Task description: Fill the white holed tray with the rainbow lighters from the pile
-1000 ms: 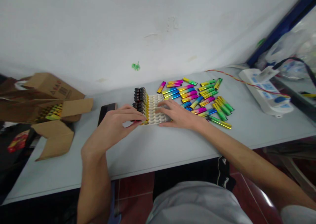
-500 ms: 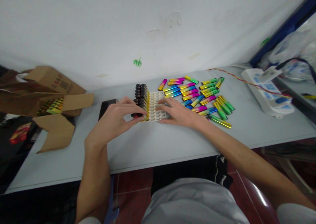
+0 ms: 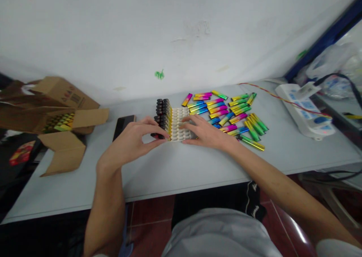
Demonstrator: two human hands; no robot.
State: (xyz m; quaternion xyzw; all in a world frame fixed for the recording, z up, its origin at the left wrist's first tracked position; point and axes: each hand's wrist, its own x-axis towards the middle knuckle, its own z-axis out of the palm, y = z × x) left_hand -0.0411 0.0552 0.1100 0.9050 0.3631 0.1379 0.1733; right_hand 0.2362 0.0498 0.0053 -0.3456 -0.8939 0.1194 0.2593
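A white tray with rows of holes (image 3: 178, 125) sits on the table near the wall. Shiny tubes with black ends (image 3: 161, 110) fill its left side, standing packed together with yellow showing below the black. At the near left end of those rows, my left hand (image 3: 132, 138) has thumb and forefinger closed on a tube, mostly hidden by the fingers. My right hand (image 3: 205, 131) grips the tray's right side, its fingers curled over the holes and its thumb at the near corner. Loose shiny two-colour tubes (image 3: 218, 109) lie scattered to the right.
An open cardboard box (image 3: 76, 94) holding more tubes stands at left, flaps spread. A dark phone (image 3: 123, 124) lies behind my left hand. On the right rests a white power strip (image 3: 305, 111) with a red-yellow cable (image 3: 266, 90). The table's front edge runs close to me.
My left thumb and forefinger have moved slightly down and right at the near end of the tube rows. My right hand stays on the tray. The camera view has shifted a little.
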